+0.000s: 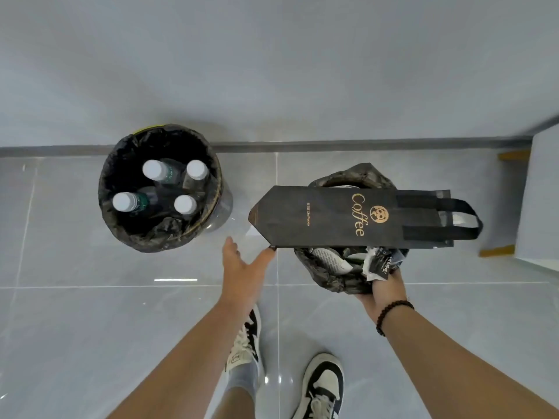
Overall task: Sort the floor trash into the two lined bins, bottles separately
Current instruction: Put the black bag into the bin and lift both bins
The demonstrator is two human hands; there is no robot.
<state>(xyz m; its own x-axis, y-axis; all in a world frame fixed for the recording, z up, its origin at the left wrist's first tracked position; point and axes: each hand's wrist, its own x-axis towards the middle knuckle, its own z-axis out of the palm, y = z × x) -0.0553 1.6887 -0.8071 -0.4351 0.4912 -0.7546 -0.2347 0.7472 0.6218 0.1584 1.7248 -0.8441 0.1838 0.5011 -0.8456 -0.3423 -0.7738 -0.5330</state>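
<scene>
Covering the room, grey floor tiles [90, 328] meet a pale wall. Across the right bin [332, 279] a coffee bag [341, 219] is laid, pointed end leftward, touched by the outspread left hand [242, 267]. Crumpled wrappers [378, 264] are gripped by the right hand [387, 290]. Four bottles [157, 170] are stood in the left bin [121, 234].

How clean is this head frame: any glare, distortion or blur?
Head view: wide-angle bending curves the baseboard; bright glare streaks sit on the glossy floor tiles; the bottles and coffee bag print look sharp; lighting is even, shadows soft.
</scene>
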